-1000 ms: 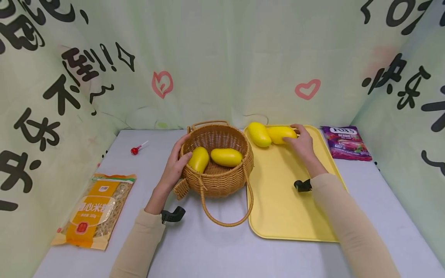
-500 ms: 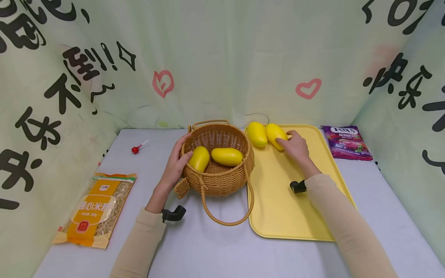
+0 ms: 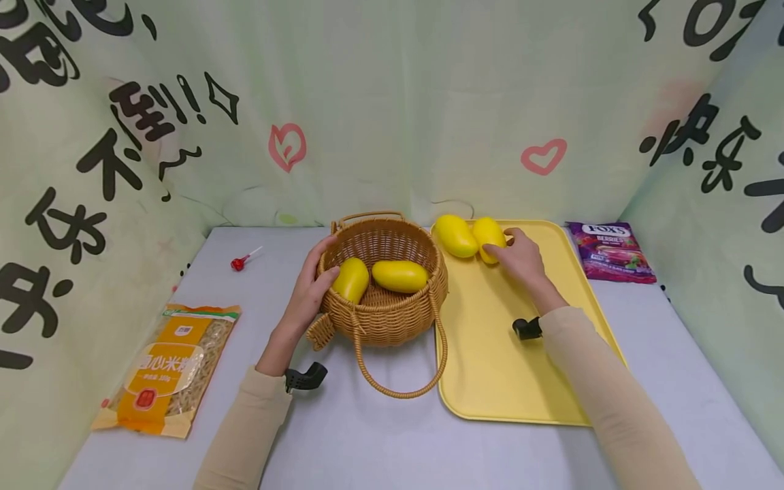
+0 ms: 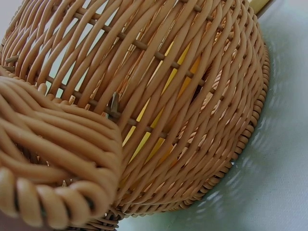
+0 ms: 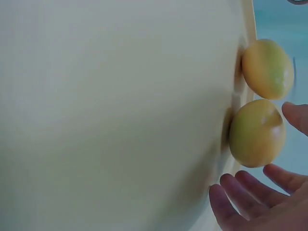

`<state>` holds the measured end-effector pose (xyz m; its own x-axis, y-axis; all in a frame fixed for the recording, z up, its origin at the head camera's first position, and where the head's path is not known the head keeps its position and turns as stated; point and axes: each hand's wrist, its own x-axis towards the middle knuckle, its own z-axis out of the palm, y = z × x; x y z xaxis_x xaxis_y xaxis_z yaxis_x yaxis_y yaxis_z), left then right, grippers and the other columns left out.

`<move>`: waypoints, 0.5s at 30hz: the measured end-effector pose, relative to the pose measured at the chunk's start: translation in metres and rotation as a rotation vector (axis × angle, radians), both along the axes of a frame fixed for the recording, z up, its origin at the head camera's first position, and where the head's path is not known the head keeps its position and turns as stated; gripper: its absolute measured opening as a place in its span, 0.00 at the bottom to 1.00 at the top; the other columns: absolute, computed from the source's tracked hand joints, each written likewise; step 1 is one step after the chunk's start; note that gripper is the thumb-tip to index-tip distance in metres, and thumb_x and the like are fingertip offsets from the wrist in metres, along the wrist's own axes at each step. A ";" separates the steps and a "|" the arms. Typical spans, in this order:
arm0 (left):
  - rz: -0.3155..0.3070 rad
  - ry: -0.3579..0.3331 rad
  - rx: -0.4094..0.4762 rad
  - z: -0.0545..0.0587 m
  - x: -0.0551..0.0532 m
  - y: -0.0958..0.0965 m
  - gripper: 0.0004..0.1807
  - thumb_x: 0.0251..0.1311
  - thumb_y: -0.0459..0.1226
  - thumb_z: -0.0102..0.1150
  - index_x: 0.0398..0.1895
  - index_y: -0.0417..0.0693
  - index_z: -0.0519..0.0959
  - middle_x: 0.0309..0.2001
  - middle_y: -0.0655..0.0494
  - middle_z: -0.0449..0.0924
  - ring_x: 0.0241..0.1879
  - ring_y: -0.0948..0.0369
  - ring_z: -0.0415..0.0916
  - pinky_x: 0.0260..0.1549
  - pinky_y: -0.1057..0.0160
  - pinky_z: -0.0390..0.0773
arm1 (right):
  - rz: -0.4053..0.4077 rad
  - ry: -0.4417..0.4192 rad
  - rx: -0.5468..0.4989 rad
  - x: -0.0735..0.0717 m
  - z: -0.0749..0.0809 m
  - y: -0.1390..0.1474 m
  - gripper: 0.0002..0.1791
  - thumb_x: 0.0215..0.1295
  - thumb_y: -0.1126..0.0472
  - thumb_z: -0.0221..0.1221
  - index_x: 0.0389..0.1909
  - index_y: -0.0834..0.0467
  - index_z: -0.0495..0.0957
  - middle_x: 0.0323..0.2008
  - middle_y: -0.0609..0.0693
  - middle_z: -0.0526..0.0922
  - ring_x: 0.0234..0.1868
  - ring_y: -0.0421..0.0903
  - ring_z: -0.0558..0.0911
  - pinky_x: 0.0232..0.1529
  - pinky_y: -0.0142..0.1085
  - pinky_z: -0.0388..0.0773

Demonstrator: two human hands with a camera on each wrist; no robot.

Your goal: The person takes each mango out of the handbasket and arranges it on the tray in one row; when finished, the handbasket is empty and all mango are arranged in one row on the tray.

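In the head view my left hand [image 3: 304,289] holds the left rim of a round wicker basket [image 3: 398,325], its thumb on the rim. Two yellow mangoes lie inside, one against the left wall [image 3: 351,280] and one across the middle [image 3: 400,277]. The basket's weave [image 4: 192,106] fills the left wrist view, yellow showing through its gaps; the hand is out of sight there. My right hand [image 3: 520,260] is at a mango [image 3: 488,238] on the yellow tray [image 3: 514,354], beside another mango [image 3: 456,236]. In the right wrist view, loosely spread fingers [image 5: 245,192] and thumb stand around the nearer mango [image 5: 257,134].
A bag of rice snacks [image 3: 165,371] lies on the left of the white table [image 3: 367,442]. Behind it is a red lollipop [image 3: 239,264]. A purple candy bag [image 3: 610,252] sits right of the tray. The basket's looped handle [image 3: 398,395] hangs toward the front.
My right hand has shifted left, and the right mango has turned from lying crosswise to pointing toward me, then slightly again. The left mango has also turned slightly. My left hand and the basket stay put.
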<state>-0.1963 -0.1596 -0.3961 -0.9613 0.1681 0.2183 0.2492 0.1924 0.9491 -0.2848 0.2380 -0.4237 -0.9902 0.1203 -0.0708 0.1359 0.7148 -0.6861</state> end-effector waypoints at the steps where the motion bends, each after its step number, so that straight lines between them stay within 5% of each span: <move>1: -0.001 0.001 -0.002 0.004 0.003 0.001 0.33 0.70 0.36 0.45 0.78 0.46 0.54 0.79 0.47 0.49 0.77 0.47 0.51 0.73 0.41 0.56 | 0.000 0.003 -0.001 0.000 0.000 0.001 0.44 0.67 0.41 0.57 0.73 0.65 0.58 0.64 0.69 0.69 0.60 0.64 0.70 0.63 0.57 0.68; 15: 0.002 0.003 0.009 0.007 0.004 0.001 0.33 0.69 0.36 0.45 0.77 0.45 0.55 0.78 0.47 0.50 0.76 0.44 0.51 0.72 0.41 0.57 | 0.003 0.092 -0.045 -0.001 0.027 0.001 0.40 0.68 0.45 0.57 0.73 0.62 0.59 0.67 0.68 0.67 0.64 0.65 0.69 0.62 0.57 0.71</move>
